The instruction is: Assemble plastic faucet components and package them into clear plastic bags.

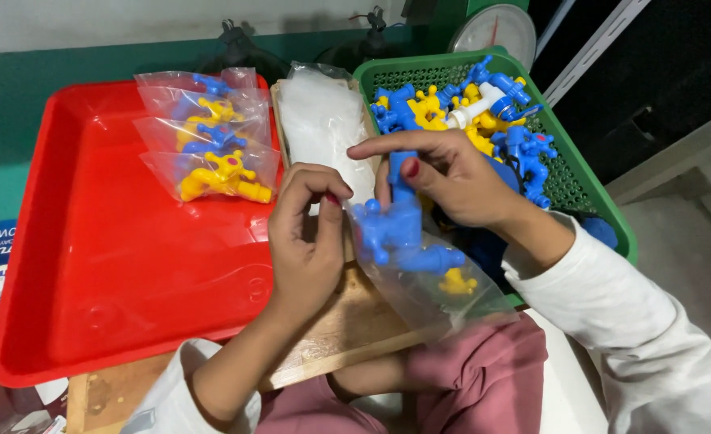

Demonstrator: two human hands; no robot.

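By my red tray (90, 265): filled bags (211, 137) on it, green basket (588, 185) to its right w/ scale (496, 30) behind.

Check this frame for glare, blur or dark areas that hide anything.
Head view: sharp overall; the right hand and blue tap are crisp. Soft glare streaks the red tray and the clear bag. The top right corner is nearly black. The left hand shades the wooden board.

Four bagged taps (211, 137) lay on one red tray (114, 265) left of the hands. One green basket (580, 177) sat behind them. One stack of empty bags (319, 120) lay between.
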